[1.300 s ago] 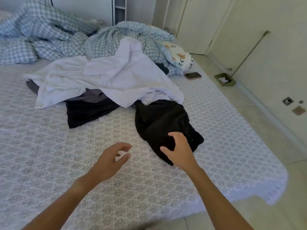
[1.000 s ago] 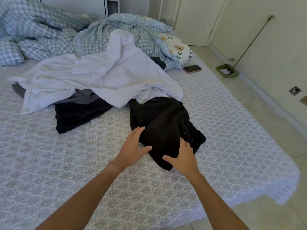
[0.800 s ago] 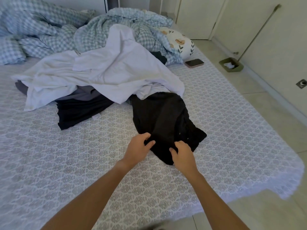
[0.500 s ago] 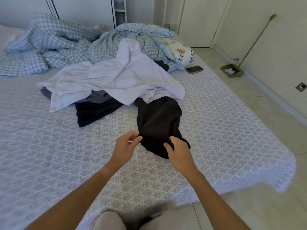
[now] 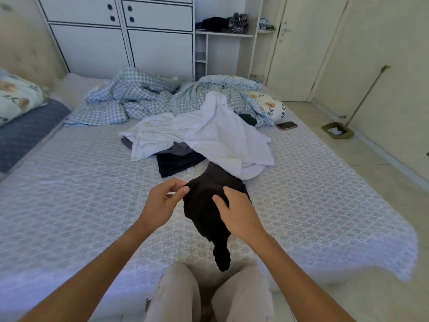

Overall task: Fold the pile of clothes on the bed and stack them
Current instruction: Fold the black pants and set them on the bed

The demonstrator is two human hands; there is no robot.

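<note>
Black garment [image 5: 204, 205] is held lifted off the near part of the bed [image 5: 69, 194], its far end trailing back under the white clothes [image 5: 216, 133] of the pile; a narrow tail hangs down toward the knees. The step in hand is judged to be drawing this first piece clear of the pile so it can be spread and folded; nothing folded or stacked is seen yet. To do it well, the garment would best be pulled free low and steadily, so the white clothes lying on its far end are not dragged along, and the two hands moved apart to find a hem or waistband before the cloth is laid flat on the bare sheet in front. A dark garment [image 5: 178, 162] and a grey layer beneath the white ones are left untouched. Left hand [image 5: 162, 203]: thumb and forefinger are closed together in a pinch on the upper left edge of the black cloth, remaining fingers loosely curled. Right hand [image 5: 239, 212]: fingers are bent over the upper right of the same cloth with the thumb pressed against its front, so the fabric is taken as gripped, though the fingertips behind it are hidden. A phone [image 5: 286, 125] lies near the far right edge of the mattress, well apart from the work.
</note>
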